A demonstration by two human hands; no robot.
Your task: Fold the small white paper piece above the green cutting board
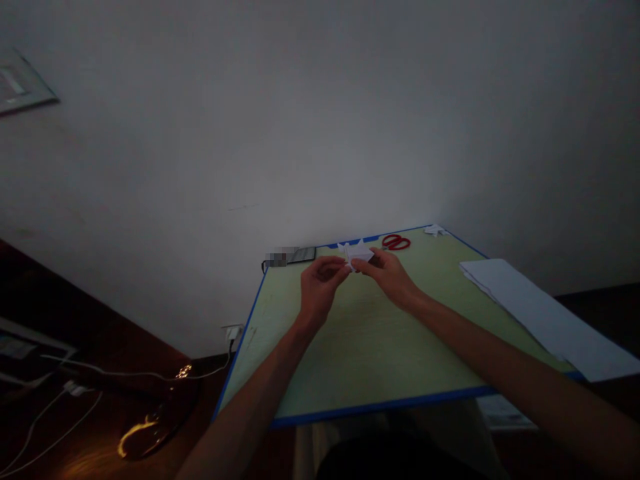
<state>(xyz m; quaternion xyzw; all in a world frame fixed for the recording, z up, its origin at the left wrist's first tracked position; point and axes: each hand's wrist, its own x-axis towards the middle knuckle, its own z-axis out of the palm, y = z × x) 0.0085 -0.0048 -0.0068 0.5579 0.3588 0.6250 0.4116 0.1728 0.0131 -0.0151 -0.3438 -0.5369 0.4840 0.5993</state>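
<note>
A small folded white paper figure (357, 253) with pointed flaps is held above the far part of a green table (370, 347) with a blue edge. My left hand (320, 285) pinches its left side with thumb and fingers. My right hand (387, 272) grips its right side. Both forearms reach forward from the near edge of the table. The underside of the paper is hidden by my fingers.
Red-handled scissors (397, 242) lie at the far edge. A small white paper piece (435, 230) sits in the far right corner. A stack of white sheets (540, 313) overhangs the right side. A dark phone (299, 255) lies far left. Cables (60, 400) run over the dark floor at left.
</note>
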